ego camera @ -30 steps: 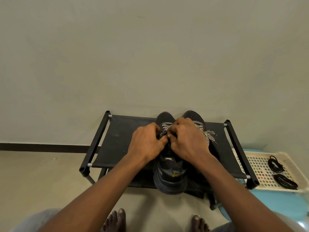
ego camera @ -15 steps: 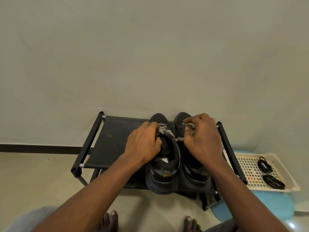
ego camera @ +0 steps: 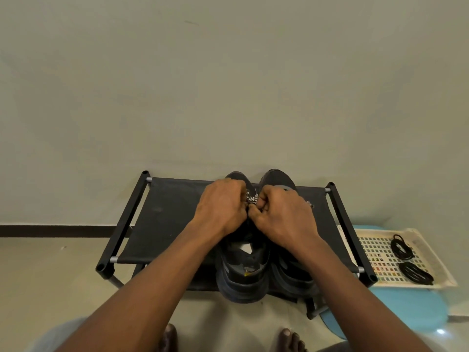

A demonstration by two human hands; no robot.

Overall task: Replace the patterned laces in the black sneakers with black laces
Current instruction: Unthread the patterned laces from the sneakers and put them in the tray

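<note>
Left hand, right hand both pinching patterned lace, fingers curled, atop sneaker on shoe rack. Likely unlacing step. Next needing lace drawn out through eyelets; black laces lying in tray.

My left hand and right hand cover nearly all the lacing on the left sneaker — only a short stretch of patterned lace shows between my knuckles, and the fingertips pinching it curl out of sight. My right wrist hides most of the right sneaker — and the bottom edge cuts off my toes.
</note>
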